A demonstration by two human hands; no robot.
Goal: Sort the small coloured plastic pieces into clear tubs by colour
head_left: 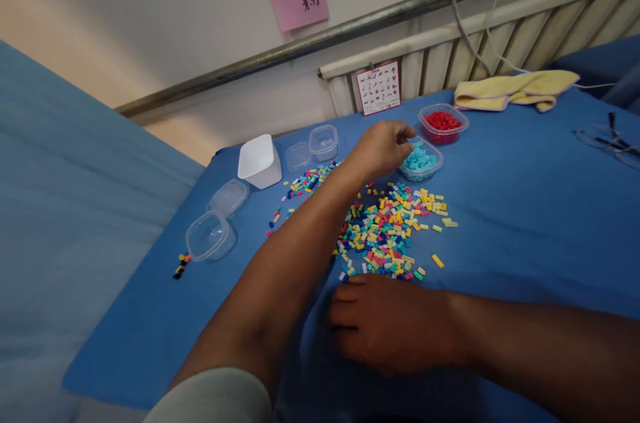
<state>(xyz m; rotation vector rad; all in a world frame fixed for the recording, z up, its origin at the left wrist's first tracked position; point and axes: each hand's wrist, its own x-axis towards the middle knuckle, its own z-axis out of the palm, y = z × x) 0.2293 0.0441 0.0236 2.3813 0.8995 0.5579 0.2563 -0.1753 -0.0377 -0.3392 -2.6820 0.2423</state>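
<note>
My left hand (383, 147) reaches over the left rim of a clear plastic tub (423, 173) that holds light-blue toy bricks (420, 157). Its fingers are bent and drawn together; what they hold, if anything, is hidden. Close to me, my right hand (393, 323) rests knuckles-up at the near edge of a loose pile of small mixed-colour building bricks (385, 229). Those fingers curl under, and the fingertips are out of sight. My left forearm covers part of the pile. One yellow brick (437, 261) lies apart on its right side.
Behind the light-blue bricks stands a tub of red bricks (443, 121). Leftward are a white bin (261, 161), clear tubs (211, 236) (323, 143), lids (229, 197) and a small dark-and-yellow brick piece (182, 266). A yellow cloth (515, 91) and glasses (613, 143) lie right.
</note>
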